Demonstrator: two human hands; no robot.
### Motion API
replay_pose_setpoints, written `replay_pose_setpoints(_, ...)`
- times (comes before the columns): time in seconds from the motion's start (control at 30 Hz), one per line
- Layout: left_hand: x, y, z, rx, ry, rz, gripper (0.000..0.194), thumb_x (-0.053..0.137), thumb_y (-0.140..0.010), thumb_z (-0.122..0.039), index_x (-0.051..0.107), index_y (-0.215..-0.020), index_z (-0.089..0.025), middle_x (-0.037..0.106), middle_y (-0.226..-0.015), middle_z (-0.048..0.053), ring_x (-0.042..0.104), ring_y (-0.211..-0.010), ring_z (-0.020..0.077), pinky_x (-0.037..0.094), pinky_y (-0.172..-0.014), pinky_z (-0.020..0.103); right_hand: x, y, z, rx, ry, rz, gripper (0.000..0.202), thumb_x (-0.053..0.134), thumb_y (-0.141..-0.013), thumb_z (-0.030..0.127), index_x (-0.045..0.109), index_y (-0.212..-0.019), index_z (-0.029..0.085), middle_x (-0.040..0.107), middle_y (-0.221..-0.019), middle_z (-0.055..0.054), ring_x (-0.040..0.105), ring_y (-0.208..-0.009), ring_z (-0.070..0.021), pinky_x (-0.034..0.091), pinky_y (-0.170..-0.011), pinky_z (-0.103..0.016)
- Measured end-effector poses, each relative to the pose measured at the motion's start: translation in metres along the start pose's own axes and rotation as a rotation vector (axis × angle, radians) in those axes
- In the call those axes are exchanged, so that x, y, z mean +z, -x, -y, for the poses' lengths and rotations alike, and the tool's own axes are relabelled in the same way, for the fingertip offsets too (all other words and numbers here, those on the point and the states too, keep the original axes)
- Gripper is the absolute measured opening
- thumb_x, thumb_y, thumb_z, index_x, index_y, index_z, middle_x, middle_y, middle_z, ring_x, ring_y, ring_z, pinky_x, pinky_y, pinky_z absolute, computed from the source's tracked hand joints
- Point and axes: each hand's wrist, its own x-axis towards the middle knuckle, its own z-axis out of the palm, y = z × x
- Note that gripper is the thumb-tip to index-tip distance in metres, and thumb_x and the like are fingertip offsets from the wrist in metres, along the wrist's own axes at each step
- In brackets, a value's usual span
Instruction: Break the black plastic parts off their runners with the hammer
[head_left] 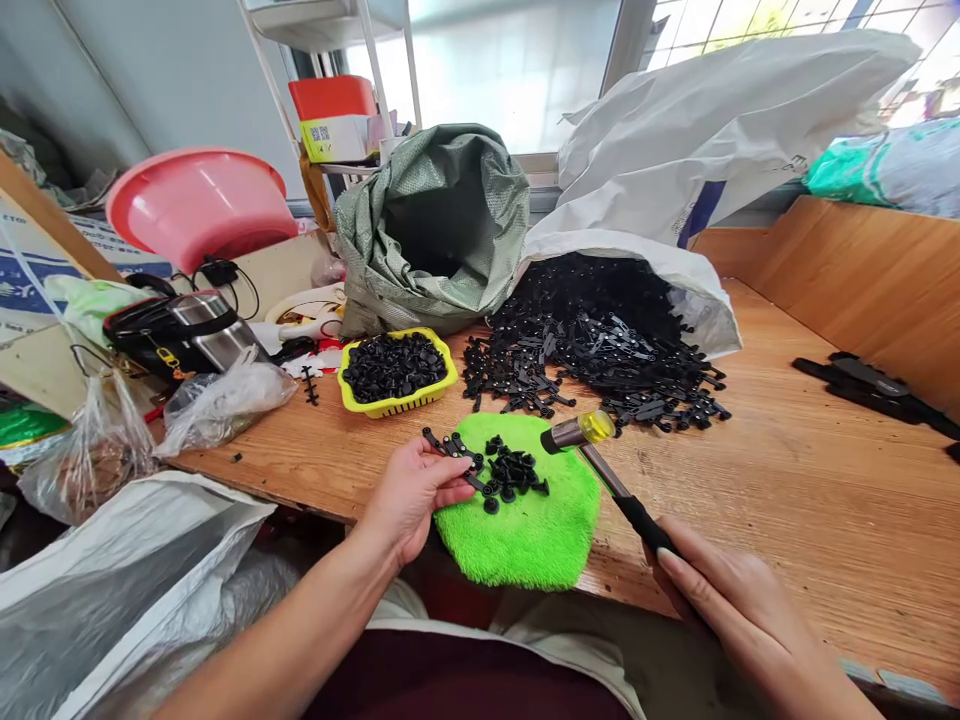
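My left hand (420,485) is closed on a few flat black plastic link pieces (454,447), held over the left edge of a fuzzy green cloth (517,550). A small heap of black plastic pegs with round heads (516,470) lies on the cloth beside my fingertips. In my right hand (720,580) is a mallet (611,475), gripped by its black handle. Its head, with a yellow face on one end and a black face on the other, hangs above the cloth's right side, apart from the pegs.
A yellow basket (397,408) of black pegs stands behind the cloth. Black link pieces (600,345) spill from a white sack (720,320). An open green woven sack (360,260) is beside it. Plastic bags (217,400) and a steel flask (217,330) sit left; a black tool (874,385) lies right.
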Motion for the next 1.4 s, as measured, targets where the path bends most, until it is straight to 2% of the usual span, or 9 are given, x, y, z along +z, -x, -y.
replay_pose_setpoints(0.27,0.006,0.005,0.006,0.037,0.046,-0.063,0.018,0.063,-0.067,-0.001,0.051,-0.074,-0.012,0.059,-0.062,-0.001,0.055,-0.046,0.0045,0.052,-0.046,0.015,0.005,0.0,-0.022,-0.077,-0.042,0.061,0.031,0.037,-0.088,0.043,0.063,-0.096,0.028,0.064,-0.063,-0.002,0.059,-0.058,-0.0228,0.042,-0.05,-0.029)
replay_pose_setpoints(0.37,0.007,0.004,0.008,0.049,0.038,-0.055,0.018,0.064,-0.067,-0.001,0.05,-0.074,-0.012,0.06,-0.062,-0.001,0.055,-0.047,0.0047,0.052,-0.047,0.015,0.006,0.001,-0.018,-0.094,-0.029,0.09,0.028,0.039,-0.088,0.042,0.063,-0.094,0.028,0.06,-0.055,0.0,0.057,-0.05,-0.0217,0.04,-0.046,-0.028)
replay_pose_setpoints(0.57,0.006,0.005,0.01,0.06,0.036,-0.048,0.02,0.065,-0.065,-0.003,0.05,-0.075,-0.012,0.059,-0.061,-0.002,0.054,-0.047,0.0039,0.052,-0.048,0.015,0.005,0.002,-0.003,-0.058,0.035,0.068,0.03,0.034,-0.09,0.04,0.061,-0.09,0.028,0.058,-0.052,0.001,0.058,-0.051,-0.0225,0.04,-0.047,-0.029)
replay_pose_setpoints(0.87,0.006,0.008,0.015,0.168,0.004,-0.039,0.034,0.073,-0.057,-0.013,0.045,-0.076,-0.015,0.056,-0.056,-0.006,0.053,-0.048,0.0039,0.052,-0.048,0.015,0.0,-0.003,0.008,-0.3,0.127,0.098,0.029,0.026,-0.094,0.033,0.054,-0.088,0.026,0.063,-0.06,-0.001,0.061,-0.055,-0.0211,0.041,-0.045,-0.027)
replay_pose_setpoints(1.0,0.007,0.009,0.015,0.204,-0.035,-0.036,0.038,0.074,-0.057,-0.018,0.042,-0.078,-0.016,0.059,-0.06,-0.005,0.055,-0.049,0.0047,0.051,-0.047,0.016,-0.002,-0.009,0.016,-0.41,0.363,0.157,0.031,0.022,-0.095,0.031,0.051,-0.085,0.024,0.06,-0.05,0.0,0.058,-0.041,-0.0207,0.036,-0.038,-0.029)
replay_pose_setpoints(1.07,0.007,0.009,0.015,0.215,-0.048,-0.037,0.039,0.074,-0.057,-0.019,0.042,-0.078,-0.016,0.059,-0.06,-0.005,0.055,-0.05,0.0055,0.051,-0.047,0.016,-0.005,-0.01,0.018,-0.424,0.431,0.162,0.031,0.021,-0.095,0.031,0.05,-0.087,0.025,0.061,-0.05,0.0,0.057,-0.04,-0.0209,0.034,-0.038,-0.029)
replay_pose_setpoints(1.17,0.007,0.008,0.016,0.215,-0.049,-0.055,0.039,0.074,-0.057,-0.019,0.041,-0.078,-0.017,0.056,-0.055,-0.007,0.054,-0.046,0.0049,0.05,-0.046,0.016,-0.006,-0.01,0.019,-0.427,0.383,0.163,0.029,0.02,-0.095,0.031,0.048,-0.091,0.025,0.063,-0.055,-0.001,0.058,-0.042,-0.0199,0.035,-0.04,-0.029)
replay_pose_setpoints(1.33,0.005,0.006,0.018,0.195,-0.066,-0.056,0.037,0.072,-0.058,-0.019,0.041,-0.077,-0.017,0.056,-0.053,-0.007,0.056,-0.048,0.0072,0.051,-0.047,0.017,-0.002,-0.012,0.024,-0.458,0.493,0.181,0.035,0.018,-0.094,0.032,0.052,-0.088,0.024,0.059,-0.045,0.0,0.056,-0.034,-0.021,0.03,-0.033,-0.03)
replay_pose_setpoints(1.4,0.004,0.004,0.019,0.199,-0.067,-0.05,0.036,0.072,-0.059,-0.019,0.041,-0.077,-0.017,0.055,-0.053,-0.007,0.056,-0.048,0.0073,0.051,-0.047,0.018,-0.001,-0.012,0.027,-0.475,0.457,0.153,0.036,0.018,-0.095,0.032,0.053,-0.09,0.023,0.062,-0.048,-0.001,0.058,-0.036,-0.0206,0.034,-0.034,-0.029)
